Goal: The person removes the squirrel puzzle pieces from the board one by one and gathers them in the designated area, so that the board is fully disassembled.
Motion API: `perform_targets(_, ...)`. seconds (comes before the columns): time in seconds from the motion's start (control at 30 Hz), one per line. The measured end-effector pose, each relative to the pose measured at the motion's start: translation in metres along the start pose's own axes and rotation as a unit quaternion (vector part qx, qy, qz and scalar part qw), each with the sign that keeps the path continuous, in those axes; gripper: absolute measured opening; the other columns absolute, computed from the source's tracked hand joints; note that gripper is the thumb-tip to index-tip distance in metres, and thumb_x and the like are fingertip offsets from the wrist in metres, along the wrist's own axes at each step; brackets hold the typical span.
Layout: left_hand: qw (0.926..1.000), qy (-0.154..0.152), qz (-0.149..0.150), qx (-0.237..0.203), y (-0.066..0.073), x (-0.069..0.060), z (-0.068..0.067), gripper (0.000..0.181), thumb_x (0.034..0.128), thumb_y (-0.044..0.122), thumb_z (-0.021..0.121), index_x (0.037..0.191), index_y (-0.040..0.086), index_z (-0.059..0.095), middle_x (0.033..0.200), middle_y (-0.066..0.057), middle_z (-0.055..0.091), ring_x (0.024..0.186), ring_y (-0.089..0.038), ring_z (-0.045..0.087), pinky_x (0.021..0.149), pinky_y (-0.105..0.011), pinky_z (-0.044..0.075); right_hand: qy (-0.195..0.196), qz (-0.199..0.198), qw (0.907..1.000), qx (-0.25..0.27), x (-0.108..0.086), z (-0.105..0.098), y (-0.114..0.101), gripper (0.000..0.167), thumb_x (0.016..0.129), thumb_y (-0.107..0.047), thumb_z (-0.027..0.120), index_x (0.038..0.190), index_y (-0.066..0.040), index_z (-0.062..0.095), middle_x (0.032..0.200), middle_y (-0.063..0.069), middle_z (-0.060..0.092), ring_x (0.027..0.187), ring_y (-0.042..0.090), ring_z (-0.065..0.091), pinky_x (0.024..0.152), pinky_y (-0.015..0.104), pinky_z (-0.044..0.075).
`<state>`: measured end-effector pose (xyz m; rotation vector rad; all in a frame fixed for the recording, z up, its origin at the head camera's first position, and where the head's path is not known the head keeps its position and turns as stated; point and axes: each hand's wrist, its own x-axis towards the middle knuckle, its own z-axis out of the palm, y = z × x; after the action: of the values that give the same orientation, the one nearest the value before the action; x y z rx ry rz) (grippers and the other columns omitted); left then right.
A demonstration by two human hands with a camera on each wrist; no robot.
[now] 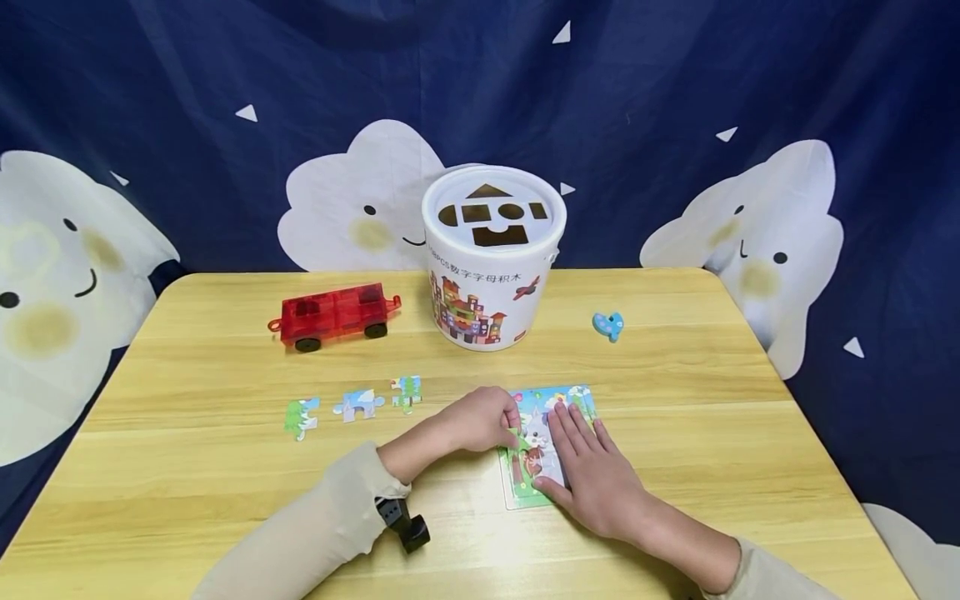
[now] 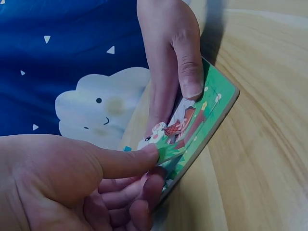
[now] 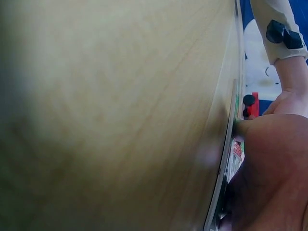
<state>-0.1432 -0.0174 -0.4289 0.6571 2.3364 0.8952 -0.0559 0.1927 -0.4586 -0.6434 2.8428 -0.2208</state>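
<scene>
One rectangular multicoloured puzzle board (image 1: pixel 529 497) beneath the pinch
Left hand (image 1: pixel 480 422) is pinching one flat green piece (image 2: pixel 171 151); right hand (image 1: pixel 600 483), straight-fingered, is pressing alongside; three printed jigsaw pieces (image 1: pixel 356 400) are lying leftward.

Your puzzle board (image 1: pixel 535 435) at lower centre looks smooth, the counter (image 1: pixel 675 367) wooden, the wagon (image 1: pixel 333 315) glossy plastic, the curtain (image 1: pixel 637 108) cloth.

puzzle (image 1: pixel 536 423): partly hidden (under right hand (image 1: pixel 596 479)) | left sleeve (image 1: pixel 307 521): cut off | right-wrist tabletop (image 3: pixel 120 115): blurred
</scene>
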Motion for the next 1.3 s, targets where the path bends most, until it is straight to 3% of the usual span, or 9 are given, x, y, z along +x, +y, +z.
perform_targets(0.27, 0.9985, 0.022, 0.017, -0.047, -0.013, -0.005, -0.008, 0.011, 0.0905, 0.009, 0.077, 0.086, 0.011, 0.067, 0.076, 0.003, 0.060, 0.070, -0.011, 0.055, 0.070, -0.027, 0.047, -0.004, 0.002, 1.0000, 0.003, 0.000, 0.000, 0.000, 0.085, 0.104, -0.057, 0.045, 0.159, 0.003, 0.022, 0.167, 0.021, 0.013, 0.154, 0.037, 0.010, 0.120, 0.059, 0.015)
perform_targets(0.43, 0.9961, 0.011, 0.019, -0.086, -0.021, -0.018, -0.023, 0.005, 0.0925, 0.007, 0.074, 0.093, 0.008, 0.069, 0.078, 0.000, 0.066, 0.066, -0.018, 0.063, 0.067, -0.029, 0.051, 0.001, 0.003, 1.0000, 0.003, -0.001, -0.001, 0.001, 0.085, 0.104, -0.057, 0.045, 0.159, 0.003, 0.022, 0.167, 0.021, 0.014, 0.154, 0.037, 0.011, 0.120, 0.059, 0.015)
perform_targets(0.53, 0.9964, 0.022, 0.022, -0.079, -0.029, -0.029, -0.032, 0.004, 0.0930, 0.007, 0.073, 0.096, 0.010, 0.071, 0.083, 0.002, 0.067, 0.076, -0.017, 0.065, 0.074, -0.031, 0.053, 0.003, 0.002, 1.0000, 0.004, -0.001, -0.001, 0.001, 0.085, 0.104, -0.057, 0.046, 0.159, 0.003, 0.022, 0.167, 0.021, 0.014, 0.154, 0.037, 0.011, 0.120, 0.059, 0.015)
perform_targets(0.7, 0.9966, 0.042, 0.033, -0.064, -0.051, -0.053, -0.045, 0.006, 0.0939, 0.010, 0.073, 0.099, 0.011, 0.072, 0.090, 0.003, 0.067, 0.086, -0.011, 0.062, 0.082, -0.033, 0.053, 0.002, 0.001, 1.0000, 0.003, -0.001, 0.000, 0.000, 0.085, 0.104, -0.057, 0.046, 0.159, 0.004, 0.022, 0.167, 0.021, 0.014, 0.154, 0.037, 0.012, 0.120, 0.060, 0.015)
perform_targets(0.9, 0.9946, 0.053, 0.023, -0.086, -0.078, -0.091, -0.056, 0.015, 0.0929, 0.010, 0.075, 0.104, 0.004, 0.066, 0.087, 0.001, 0.064, 0.079, -0.014, 0.059, 0.072, -0.029, 0.050, 0.001, 0.000, 1.0000, 0.007, -0.001, 0.000, 0.000, 0.085, 0.104, -0.057, 0.046, 0.159, 0.003, 0.023, 0.167, 0.021, 0.015, 0.154, 0.037, 0.011, 0.120, 0.059, 0.015)
perform_targets(1.1, 0.9918, 0.066, 0.009, -0.109, -0.101, -0.129, -0.065, 0.016, 0.0919, 0.009, 0.075, 0.098, 0.004, 0.061, 0.076, 0.001, 0.057, 0.068, -0.011, 0.050, 0.063, -0.024, 0.044, -0.001, 0.002, 0.9999, 0.012, 0.000, 0.000, 0.000, 0.085, 0.104, -0.057, 0.046, 0.159, 0.003, 0.023, 0.167, 0.020, 0.015, 0.154, 0.036, 0.011, 0.121, 0.059, 0.014)
perform_targets(1.3, 0.9900, 0.092, 0.004, -0.107, -0.127, -0.159, -0.075, 0.013, 0.0919, 0.008, 0.074, 0.097, 0.004, 0.062, 0.074, 0.003, 0.052, 0.066, -0.006, 0.047, 0.061, -0.023, 0.044, 0.000, 0.002, 0.9999, 0.015, 0.000, 0.001, 0.001, 0.085, 0.103, -0.057, 0.047, 0.159, 0.003, 0.023, 0.167, 0.021, 0.015, 0.154, 0.037, 0.011, 0.121, 0.059, 0.014)
